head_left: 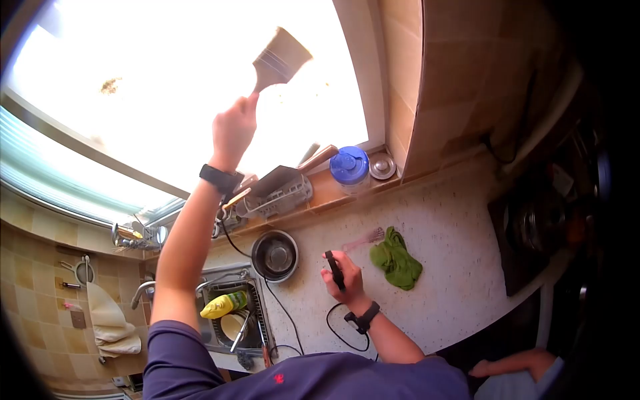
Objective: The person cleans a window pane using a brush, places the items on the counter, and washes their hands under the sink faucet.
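Left hand (233, 131): grasping utensil (283, 57) by handle, seemingly to free its head (window (167, 60) behind) | right hand (352, 283): grasping black object (335, 270), short of counter's (453, 287) back edge

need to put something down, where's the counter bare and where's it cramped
Bare counter lies between the green cloth and the black slab, and between cloth and sill. Crowded: the sink, and the sill around the rack and blue tub.

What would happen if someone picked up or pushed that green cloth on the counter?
The green cloth would likely droop when lifted, since it lies in soft, crumpled folds. Pushed across the counter, it would probably bunch up rather than roll, as it sits in a loose, uneven heap.
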Demonstrator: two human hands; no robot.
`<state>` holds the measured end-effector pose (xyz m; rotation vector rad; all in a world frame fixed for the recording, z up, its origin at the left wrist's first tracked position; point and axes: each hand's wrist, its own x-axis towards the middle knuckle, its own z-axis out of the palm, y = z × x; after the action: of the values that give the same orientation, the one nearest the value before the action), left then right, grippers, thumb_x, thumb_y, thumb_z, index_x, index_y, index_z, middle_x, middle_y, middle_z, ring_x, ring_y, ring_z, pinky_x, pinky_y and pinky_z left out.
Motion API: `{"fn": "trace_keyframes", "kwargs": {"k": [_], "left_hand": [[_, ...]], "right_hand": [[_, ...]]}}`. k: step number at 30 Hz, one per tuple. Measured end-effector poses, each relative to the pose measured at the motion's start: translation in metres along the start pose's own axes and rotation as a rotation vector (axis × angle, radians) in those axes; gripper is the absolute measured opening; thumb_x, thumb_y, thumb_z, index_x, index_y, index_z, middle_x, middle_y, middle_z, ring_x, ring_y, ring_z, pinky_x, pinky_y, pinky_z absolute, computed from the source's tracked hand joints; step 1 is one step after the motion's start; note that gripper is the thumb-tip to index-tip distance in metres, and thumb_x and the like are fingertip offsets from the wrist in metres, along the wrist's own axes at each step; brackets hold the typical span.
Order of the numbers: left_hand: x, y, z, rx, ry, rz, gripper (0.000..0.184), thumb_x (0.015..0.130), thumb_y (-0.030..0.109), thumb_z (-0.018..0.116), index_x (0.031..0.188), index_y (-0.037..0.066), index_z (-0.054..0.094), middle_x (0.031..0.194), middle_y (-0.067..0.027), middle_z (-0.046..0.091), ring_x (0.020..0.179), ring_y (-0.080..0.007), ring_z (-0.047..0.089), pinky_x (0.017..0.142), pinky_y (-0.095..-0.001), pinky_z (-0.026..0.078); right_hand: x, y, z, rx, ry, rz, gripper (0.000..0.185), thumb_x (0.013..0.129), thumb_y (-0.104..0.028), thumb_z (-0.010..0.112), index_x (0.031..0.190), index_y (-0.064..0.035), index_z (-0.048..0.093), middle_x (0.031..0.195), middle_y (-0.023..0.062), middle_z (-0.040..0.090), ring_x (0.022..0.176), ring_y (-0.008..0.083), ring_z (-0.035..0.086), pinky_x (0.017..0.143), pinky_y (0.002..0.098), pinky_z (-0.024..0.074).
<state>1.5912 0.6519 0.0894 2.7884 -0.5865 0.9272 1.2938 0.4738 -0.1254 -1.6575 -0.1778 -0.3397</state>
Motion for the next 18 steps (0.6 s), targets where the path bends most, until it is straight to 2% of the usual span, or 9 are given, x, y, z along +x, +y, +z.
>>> {"fn": "trace_keyframes", "kwargs": {"k": [2,3,6,9,11,13,15,17,18], "left_hand": [[-0.015,-0.002,0.004,0.163,-0.218,0.18,0.039,0.103,0.032,0.059,0.074,0.006,0.061,0.058,-0.0187,0.06,0.054,-0.0386,0.062,0.049,-0.0439,0.048],[-0.019,-0.005,0.003,0.159,-0.199,0.234,0.038,0.103,0.031,0.06,0.074,0.006,0.061,0.059,-0.0176,0.061,0.054,-0.038,0.062,0.048,-0.0437,0.048],[-0.004,-0.007,-0.01,-0.049,0.036,-0.107,0.038,0.104,0.03,0.059,0.075,0.006,0.061,0.059,-0.0178,0.061,0.055,-0.0374,0.063,0.048,-0.0425,0.049],[-0.023,-0.011,0.012,0.057,-0.025,0.076,0.037,0.103,0.031,0.06,0.076,0.005,0.061,0.06,-0.0186,0.062,0.056,-0.0375,0.064,0.049,-0.0433,0.049],[-0.037,-0.012,0.013,0.183,-0.268,0.174,0.037,0.101,0.032,0.063,0.075,0.006,0.061,0.061,-0.0173,0.063,0.056,-0.0363,0.065,0.05,-0.0443,0.05],[-0.026,-0.019,0.008,0.138,0.005,0.197,0.038,0.103,0.036,0.059,0.077,0.008,0.061,0.052,-0.0123,0.06,0.046,-0.0333,0.062,0.044,-0.0403,0.05],[-0.016,-0.013,-0.005,-0.042,0.154,-0.04,0.038,0.103,0.034,0.061,0.075,0.008,0.06,0.051,-0.0136,0.058,0.045,-0.0341,0.061,0.043,-0.0405,0.049],[-0.035,-0.021,0.012,0.063,0.064,0.05,0.034,0.102,0.027,0.064,0.075,0.007,0.061,0.058,-0.0156,0.062,0.051,-0.035,0.062,0.046,-0.0419,0.047],[-0.042,-0.023,0.011,0.115,-0.15,0.089,0.033,0.101,0.028,0.065,0.076,0.007,0.061,0.059,-0.0167,0.062,0.052,-0.0361,0.062,0.047,-0.0437,0.048]], "right_hand": [[0.001,0.002,-0.001,0.02,-0.006,0.018,0.034,0.086,-0.016,0.073,0.117,-0.0066,0.061,0.103,0.0124,0.068,0.064,0.027,0.064,0.06,0.0366,0.0543],[0.0,0.002,-0.002,0.012,-0.008,0.004,0.034,0.086,-0.017,0.073,0.117,-0.0066,0.061,0.103,0.0123,0.068,0.064,0.0269,0.064,0.06,0.0365,0.0541],[0.001,0.003,0.001,0.005,0.006,-0.018,0.034,0.086,-0.017,0.073,0.116,-0.0065,0.061,0.104,0.012,0.068,0.064,0.0269,0.064,0.06,0.0363,0.0539],[-0.001,0.001,-0.001,0.018,-0.022,0.014,0.033,0.086,-0.014,0.071,0.116,-0.0055,0.061,0.103,0.0122,0.067,0.066,0.0257,0.066,0.061,0.0353,0.0541],[0.001,-0.001,0.0,0.034,-0.054,0.043,0.031,0.087,-0.009,0.068,0.117,-0.0037,0.061,0.102,0.0126,0.065,0.069,0.0229,0.069,0.063,0.033,0.0547],[0.002,0.003,-0.001,0.002,-0.038,-0.026,0.031,0.087,-0.009,0.068,0.117,-0.0034,0.061,0.103,0.0122,0.065,0.068,0.0223,0.069,0.062,0.0325,0.0543],[0.0,0.001,0.002,0.003,-0.028,-0.021,0.032,0.087,-0.009,0.068,0.117,-0.0032,0.061,0.103,0.012,0.065,0.067,0.0219,0.069,0.062,0.0322,0.0541],[0.001,-0.001,-0.001,0.023,-0.048,0.023,0.033,0.086,-0.008,0.068,0.118,-0.0031,0.061,0.104,0.012,0.065,0.066,0.0218,0.069,0.061,0.0322,0.0541],[0.001,-0.001,-0.001,0.027,-0.04,0.031,0.034,0.086,-0.011,0.07,0.118,-0.0039,0.06,0.104,0.0122,0.066,0.066,0.0233,0.067,0.06,0.0337,0.0537]]}}
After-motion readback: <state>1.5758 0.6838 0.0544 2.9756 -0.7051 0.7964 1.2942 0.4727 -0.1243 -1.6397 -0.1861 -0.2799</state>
